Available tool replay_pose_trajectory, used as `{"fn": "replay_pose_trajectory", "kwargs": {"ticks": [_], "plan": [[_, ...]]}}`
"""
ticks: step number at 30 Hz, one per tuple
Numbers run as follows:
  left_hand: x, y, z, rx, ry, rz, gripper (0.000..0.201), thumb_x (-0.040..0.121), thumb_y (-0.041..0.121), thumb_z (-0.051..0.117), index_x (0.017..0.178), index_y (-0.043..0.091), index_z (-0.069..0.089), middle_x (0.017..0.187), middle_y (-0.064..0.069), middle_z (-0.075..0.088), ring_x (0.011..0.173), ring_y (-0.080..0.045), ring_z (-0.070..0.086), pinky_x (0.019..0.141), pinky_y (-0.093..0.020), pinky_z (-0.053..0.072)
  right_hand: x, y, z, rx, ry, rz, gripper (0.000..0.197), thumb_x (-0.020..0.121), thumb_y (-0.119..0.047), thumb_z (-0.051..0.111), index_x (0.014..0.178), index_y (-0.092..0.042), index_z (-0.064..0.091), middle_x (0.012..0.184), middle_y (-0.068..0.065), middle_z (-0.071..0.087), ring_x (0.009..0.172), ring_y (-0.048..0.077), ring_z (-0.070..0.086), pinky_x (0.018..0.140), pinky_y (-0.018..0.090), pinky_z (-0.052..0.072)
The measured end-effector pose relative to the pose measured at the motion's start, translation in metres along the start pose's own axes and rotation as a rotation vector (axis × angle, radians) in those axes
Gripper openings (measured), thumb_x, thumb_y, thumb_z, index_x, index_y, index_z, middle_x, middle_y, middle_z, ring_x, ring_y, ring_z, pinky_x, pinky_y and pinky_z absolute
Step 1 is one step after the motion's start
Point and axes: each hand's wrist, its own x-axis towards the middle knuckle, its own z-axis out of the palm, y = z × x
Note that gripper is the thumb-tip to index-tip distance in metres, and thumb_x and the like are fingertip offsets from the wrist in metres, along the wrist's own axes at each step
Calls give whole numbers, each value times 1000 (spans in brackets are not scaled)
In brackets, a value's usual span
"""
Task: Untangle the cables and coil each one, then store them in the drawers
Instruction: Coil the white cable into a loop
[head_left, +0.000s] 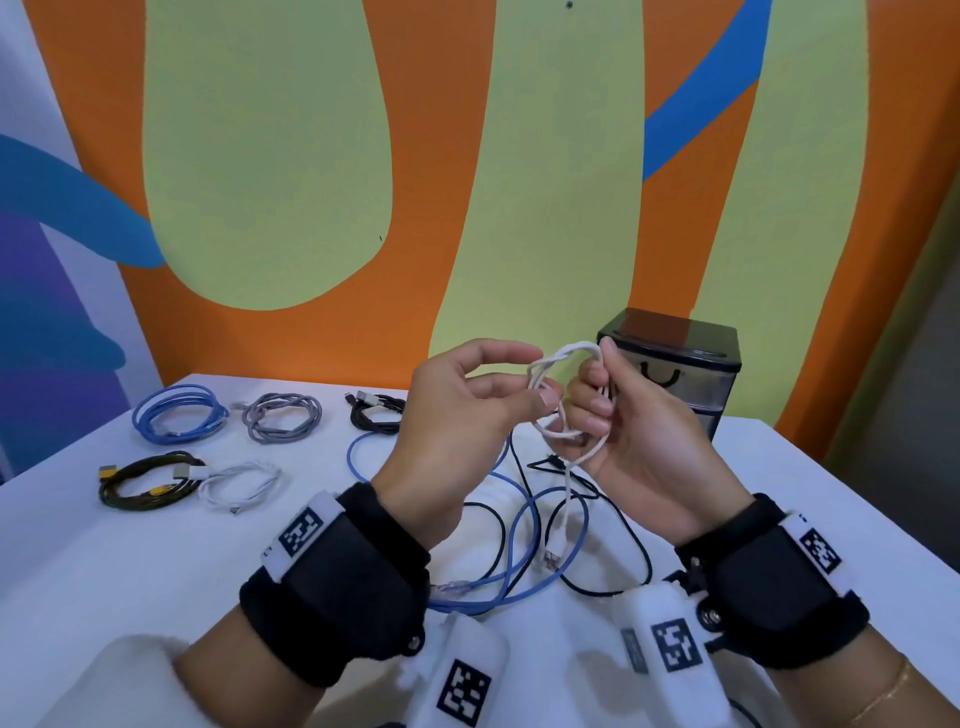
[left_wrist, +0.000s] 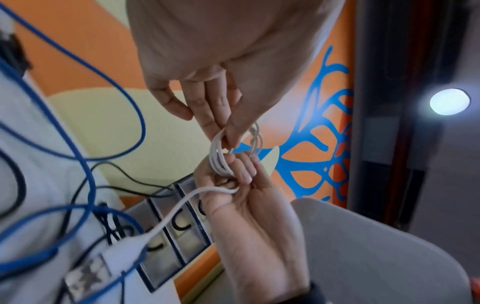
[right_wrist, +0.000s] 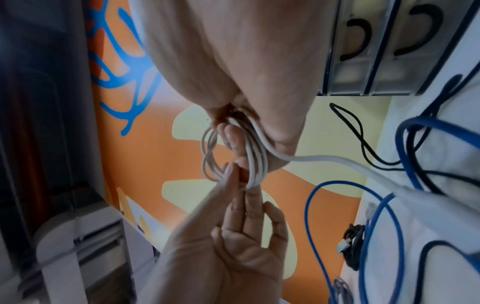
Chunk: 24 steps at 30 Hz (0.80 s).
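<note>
Both hands are raised above a white table (head_left: 156, 561), working a small white cable (head_left: 550, 395) wound into loops. The right hand (head_left: 623, 441) has its fingers curled around one side of the loops, gripping them. The left hand (head_left: 457, 415) pinches the other side between thumb and forefinger, its other fingers loosely extended. The cable's free end hangs down to a plug near the tabletop.

Below the hands lies a loose tangle of a blue cable (head_left: 524, 540) and a black cable (head_left: 623, 535). On the left of the table sit five coiled cables, well apart from the hands. A small black drawer unit (head_left: 685, 353) stands at the back right, its drawers closed.
</note>
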Motion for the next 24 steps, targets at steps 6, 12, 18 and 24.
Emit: {"fn": "replay_pose_trajectory", "kwargs": {"ticks": [6, 12, 18, 24], "plan": [[3, -2, -1, -234, -180, -143, 43, 88, 12, 80, 129, 18, 71, 112, -11, 80, 97, -16, 67, 96, -38, 39, 3, -1, -9, -13, -22, 72, 39, 108, -48, 50, 80, -21, 52, 71, -4, 30, 60, 11, 39, 76, 35, 42], [1, 0, -1, -444, -330, -217, 51, 92, 7, 67, 143, 14, 65, 98, -2, 76, 89, -14, 72, 89, -35, 48, 2, -6, -4, 54, -43, 49, 40, 111, -42, 46, 82, -15, 50, 67, -1, 29, 54, 11, 38, 73, 30, 51], [4, 1, -5, -482, -375, -191, 57, 94, 3, 63, 149, 18, 61, 96, -3, 69, 90, -18, 64, 92, -37, 49, -1, -8, -3, -63, -42, -51, 38, 110, -38, 46, 80, -15, 54, 71, 0, 30, 68, 16, 32, 91, 41, 34], [4, 1, -3, -268, -327, -87, 65, 82, -10, 80, 140, 17, 67, 97, -8, 70, 92, -21, 68, 92, -32, 54, 1, 0, -2, -113, 49, -134, 32, 111, -34, 48, 85, -16, 53, 71, -3, 29, 64, 13, 28, 74, 31, 34]]}}
